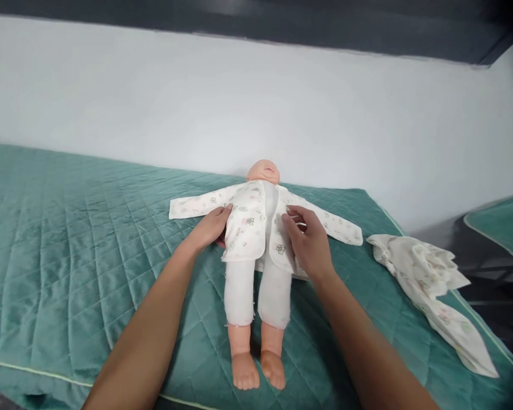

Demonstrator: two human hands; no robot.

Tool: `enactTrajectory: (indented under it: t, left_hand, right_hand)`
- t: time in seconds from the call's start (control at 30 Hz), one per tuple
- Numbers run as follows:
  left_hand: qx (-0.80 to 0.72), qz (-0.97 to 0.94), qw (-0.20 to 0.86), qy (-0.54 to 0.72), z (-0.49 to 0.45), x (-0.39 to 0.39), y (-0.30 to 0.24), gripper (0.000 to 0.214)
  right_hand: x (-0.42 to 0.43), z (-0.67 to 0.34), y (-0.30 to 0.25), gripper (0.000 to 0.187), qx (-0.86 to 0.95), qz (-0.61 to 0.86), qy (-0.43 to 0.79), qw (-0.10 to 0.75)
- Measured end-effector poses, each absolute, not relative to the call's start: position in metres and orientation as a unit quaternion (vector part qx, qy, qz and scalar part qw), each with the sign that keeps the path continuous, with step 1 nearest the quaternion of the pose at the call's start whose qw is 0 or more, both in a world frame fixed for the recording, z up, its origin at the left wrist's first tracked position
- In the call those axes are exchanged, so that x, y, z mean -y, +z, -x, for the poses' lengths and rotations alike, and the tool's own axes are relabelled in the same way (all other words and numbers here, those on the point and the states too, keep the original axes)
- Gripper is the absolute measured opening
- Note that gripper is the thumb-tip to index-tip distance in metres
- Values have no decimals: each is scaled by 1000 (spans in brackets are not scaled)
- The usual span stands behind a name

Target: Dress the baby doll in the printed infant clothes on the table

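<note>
A baby doll lies on its back, feet toward me, wearing a white printed baby jacket. The jacket hangs open down the middle, baring a strip of the white cloth body, and both sleeves stretch outward. My left hand is closed at the jacket's left side, thumb on top and the other fingers partly hidden beneath. On the opposite front panel, my right hand curls with thumb and forefinger pinching the fabric. The doll's head points to the wall.
A crumpled white printed garment lies near the right edge of the green quilted bed cover. Behind the bed stands a pale wall. Another green-covered surface shows at the far right, beyond a dark gap.
</note>
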State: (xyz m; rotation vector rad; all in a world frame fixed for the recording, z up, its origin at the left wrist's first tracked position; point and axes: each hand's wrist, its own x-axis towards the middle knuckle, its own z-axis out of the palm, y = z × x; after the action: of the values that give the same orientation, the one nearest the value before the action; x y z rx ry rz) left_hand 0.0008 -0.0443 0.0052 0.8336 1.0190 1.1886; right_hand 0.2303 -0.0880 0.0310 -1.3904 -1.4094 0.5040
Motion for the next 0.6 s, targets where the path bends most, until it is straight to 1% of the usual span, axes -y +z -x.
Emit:
enactTrajectory:
  t: [0.07, 0.13, 0.27, 0.33, 0.4, 0.53, 0.6]
  left_hand:
    - [-466, -440, 651, 407, 5, 46, 10, 41]
    - [-461, -484, 661, 342, 11, 48, 16, 48]
    - [-430, -523, 663, 319, 18, 51, 22, 44]
    - [-415, -523, 668, 331, 19, 51, 22, 41]
    - [-404, -519, 673, 339, 19, 51, 22, 40]
    - [-419, -556, 649, 306, 20, 51, 26, 41]
    - [-433, -583, 628, 279, 21, 51, 28, 44]
  right_hand:
    - [74, -228, 43, 31, 599, 607, 192, 486]
    - [58, -225, 55, 27, 617, 639, 172, 426]
    - [32, -224, 73, 21, 650, 699, 134, 267]
    - [24, -224, 78, 16, 669, 700, 110, 224]
    - [19, -224, 82, 14, 682, 690, 88, 226]
    - [9, -216, 88, 13, 664, 679, 87, 299]
    - [10, -210, 85, 13, 677, 657, 93, 319]
